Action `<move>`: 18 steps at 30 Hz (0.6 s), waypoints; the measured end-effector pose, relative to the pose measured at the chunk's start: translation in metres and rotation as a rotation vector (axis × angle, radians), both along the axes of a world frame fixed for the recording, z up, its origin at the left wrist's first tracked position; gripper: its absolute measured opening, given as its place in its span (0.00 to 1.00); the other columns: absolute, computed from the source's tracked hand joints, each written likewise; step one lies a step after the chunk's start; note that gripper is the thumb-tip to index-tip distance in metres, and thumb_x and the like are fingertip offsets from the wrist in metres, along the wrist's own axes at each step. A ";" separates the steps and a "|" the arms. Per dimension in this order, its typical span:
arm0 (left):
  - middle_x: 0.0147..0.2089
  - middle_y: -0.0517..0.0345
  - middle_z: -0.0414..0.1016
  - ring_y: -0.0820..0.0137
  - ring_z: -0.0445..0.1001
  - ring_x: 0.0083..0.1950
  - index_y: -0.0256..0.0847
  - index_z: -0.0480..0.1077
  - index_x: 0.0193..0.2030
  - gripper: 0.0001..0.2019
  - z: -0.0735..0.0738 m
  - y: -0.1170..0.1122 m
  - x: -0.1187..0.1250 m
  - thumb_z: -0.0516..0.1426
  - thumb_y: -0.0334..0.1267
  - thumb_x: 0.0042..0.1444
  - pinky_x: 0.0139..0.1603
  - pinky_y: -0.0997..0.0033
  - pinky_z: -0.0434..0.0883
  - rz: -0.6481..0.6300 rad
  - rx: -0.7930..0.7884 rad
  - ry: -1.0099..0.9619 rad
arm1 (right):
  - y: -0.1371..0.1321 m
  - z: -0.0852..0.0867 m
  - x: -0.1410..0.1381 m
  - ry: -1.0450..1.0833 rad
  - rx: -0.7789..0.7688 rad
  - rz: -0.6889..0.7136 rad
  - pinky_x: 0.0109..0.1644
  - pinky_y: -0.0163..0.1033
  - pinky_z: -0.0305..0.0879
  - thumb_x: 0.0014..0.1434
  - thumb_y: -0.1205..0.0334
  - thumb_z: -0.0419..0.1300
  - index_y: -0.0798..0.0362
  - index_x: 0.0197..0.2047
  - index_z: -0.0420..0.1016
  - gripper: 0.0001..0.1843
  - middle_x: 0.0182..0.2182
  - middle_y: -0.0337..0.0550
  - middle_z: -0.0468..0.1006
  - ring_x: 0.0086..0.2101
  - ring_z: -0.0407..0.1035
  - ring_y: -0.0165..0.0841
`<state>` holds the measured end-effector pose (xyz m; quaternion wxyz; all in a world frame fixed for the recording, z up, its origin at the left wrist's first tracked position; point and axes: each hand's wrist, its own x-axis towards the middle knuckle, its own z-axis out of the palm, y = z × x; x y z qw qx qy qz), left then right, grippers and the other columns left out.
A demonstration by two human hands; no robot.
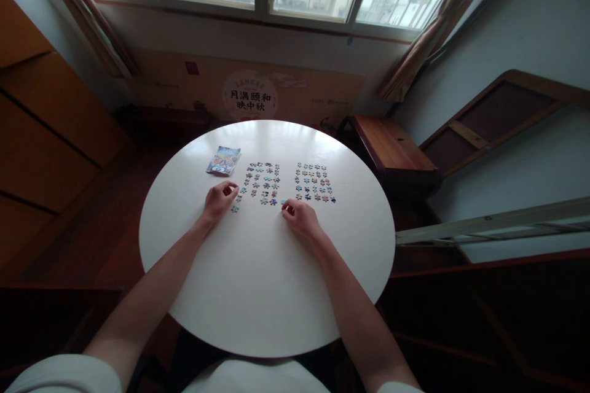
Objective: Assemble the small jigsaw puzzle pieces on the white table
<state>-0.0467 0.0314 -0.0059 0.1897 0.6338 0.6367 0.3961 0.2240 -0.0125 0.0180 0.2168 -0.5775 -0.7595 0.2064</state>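
Several small jigsaw pieces lie spread on a round white table [258, 282], in a left group [263, 179] and a right group [314, 182]. My left hand [219, 199] rests on the table with fingers curled, its fingertips at the left group's near left corner, beside a loose piece [235, 209]. My right hand [300, 217] lies knuckles up with fingers curled, pinching a small blue piece [284, 202] at its fingertips, just in front of the gap between the groups.
A small picture card [224, 160] lies left of the pieces. A wooden bench [391, 147] stands right of the table, wooden cabinets [41, 135] to the left, and a printed carton [249, 95] under the window behind.
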 end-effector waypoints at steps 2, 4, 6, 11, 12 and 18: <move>0.23 0.60 0.71 0.73 0.66 0.24 0.39 0.75 0.34 0.14 -0.001 0.000 0.000 0.57 0.48 0.52 0.27 0.75 0.62 -0.001 0.004 -0.001 | 0.000 0.000 0.000 -0.001 0.002 0.000 0.33 0.33 0.55 0.55 0.66 0.55 0.49 0.35 0.76 0.08 0.29 0.37 0.77 0.30 0.68 0.29; 0.23 0.60 0.70 0.73 0.66 0.24 0.39 0.75 0.34 0.14 -0.002 0.001 -0.001 0.57 0.47 0.52 0.27 0.75 0.62 -0.002 0.004 -0.002 | 0.000 0.000 0.000 -0.005 0.001 -0.004 0.34 0.33 0.55 0.55 0.66 0.55 0.49 0.35 0.76 0.08 0.29 0.37 0.77 0.30 0.68 0.29; 0.23 0.60 0.70 0.73 0.66 0.23 0.39 0.75 0.34 0.13 -0.002 0.001 -0.001 0.56 0.47 0.52 0.27 0.75 0.62 0.000 0.002 0.002 | 0.000 0.001 0.000 -0.009 -0.003 -0.006 0.34 0.33 0.55 0.55 0.66 0.55 0.49 0.36 0.76 0.08 0.29 0.37 0.77 0.30 0.68 0.29; 0.23 0.60 0.70 0.73 0.66 0.24 0.39 0.75 0.34 0.14 -0.001 0.001 0.000 0.56 0.47 0.52 0.27 0.75 0.62 0.001 0.001 0.001 | 0.000 0.001 0.000 -0.013 -0.006 -0.007 0.34 0.33 0.55 0.55 0.66 0.55 0.49 0.36 0.76 0.09 0.29 0.37 0.77 0.30 0.68 0.29; 0.23 0.60 0.70 0.73 0.66 0.23 0.39 0.75 0.34 0.14 -0.001 0.001 0.000 0.57 0.47 0.52 0.27 0.75 0.62 0.001 0.000 0.000 | 0.000 0.001 0.000 -0.014 -0.006 -0.008 0.34 0.33 0.55 0.55 0.66 0.56 0.49 0.36 0.76 0.09 0.29 0.37 0.77 0.30 0.68 0.29; 0.23 0.60 0.70 0.73 0.66 0.24 0.39 0.75 0.34 0.13 0.000 0.001 0.000 0.57 0.47 0.52 0.27 0.75 0.62 -0.001 -0.002 0.001 | 0.000 -0.001 0.001 -0.006 0.004 -0.004 0.34 0.33 0.55 0.54 0.67 0.55 0.49 0.35 0.76 0.09 0.28 0.37 0.77 0.30 0.68 0.29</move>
